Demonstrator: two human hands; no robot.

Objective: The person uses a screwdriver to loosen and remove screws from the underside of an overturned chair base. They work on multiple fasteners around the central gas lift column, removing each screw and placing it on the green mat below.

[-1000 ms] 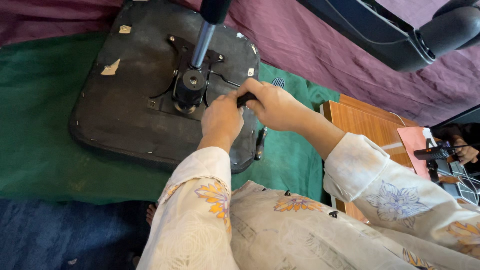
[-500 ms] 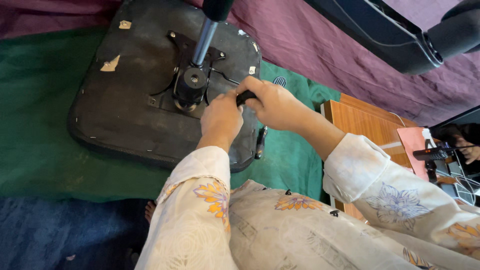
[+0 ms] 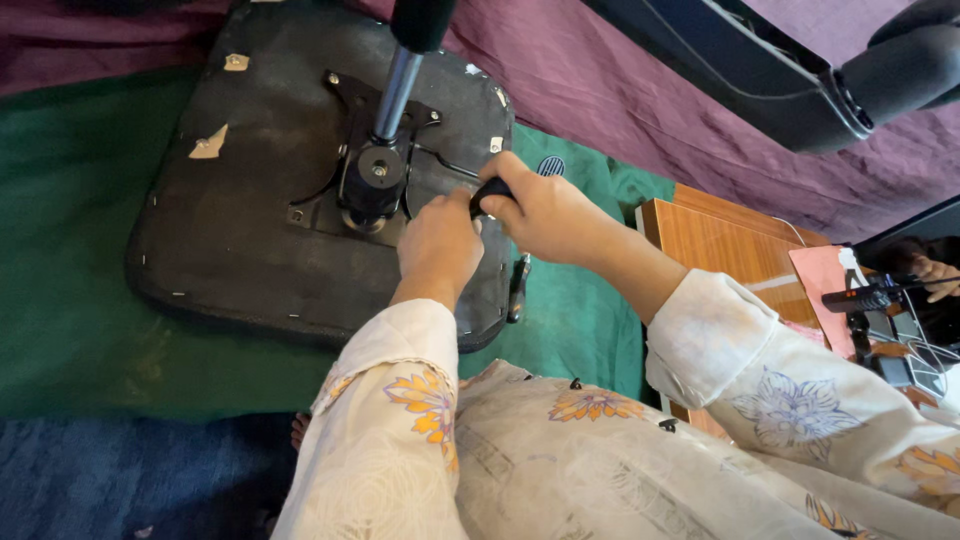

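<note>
Chair seat (image 3: 250, 200) upturned; R hand (image 3: 545, 212) grips black handle (image 3: 490, 192), L hand (image 3: 440, 245) beside.

This looks like a makeshift furniture repair spot in a home or small workshop, judging by the upturned chair seat (image 3: 300, 190) with its metal mechanism laid on a green cloth (image 3: 90, 300) and maroon cloth (image 3: 640, 90), a wooden worktop (image 3: 740, 250) alongside and another dark chair part (image 3: 760, 70) nearby.

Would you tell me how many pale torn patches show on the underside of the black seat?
2 clear ones on the seat underside: a small patch at the far left corner, and a larger triangular patch below it. The hands may hide others.
</note>
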